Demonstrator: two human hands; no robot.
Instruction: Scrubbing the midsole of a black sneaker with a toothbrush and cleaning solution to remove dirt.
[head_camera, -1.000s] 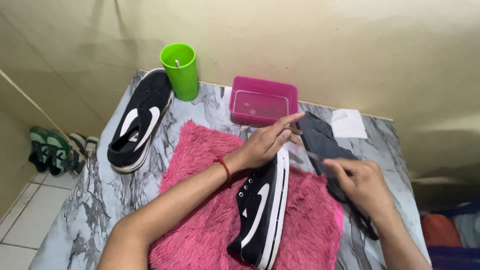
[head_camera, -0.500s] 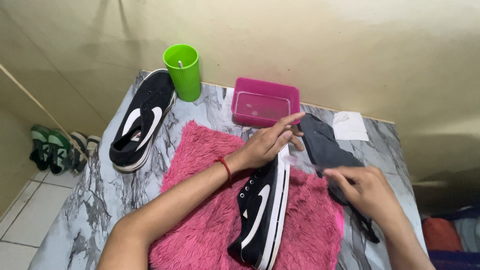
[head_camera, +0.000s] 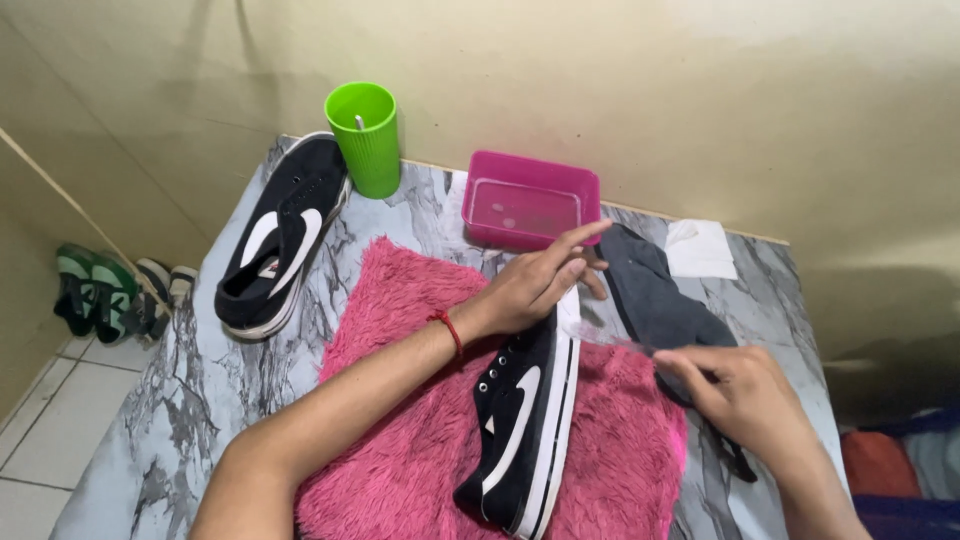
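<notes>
Lining beige walls (head_camera: 650, 90), marble tabletop (head_camera: 200, 390)

No packages, signs or screens show here. The one label is a small tag inside the black shoe (head_camera: 278, 240) that lies at about ten o'clock on the bench (head_camera: 190, 400): a little red-and-white patch (head_camera: 266, 268) on the insole near the heel opening, too small to make out further.
</notes>
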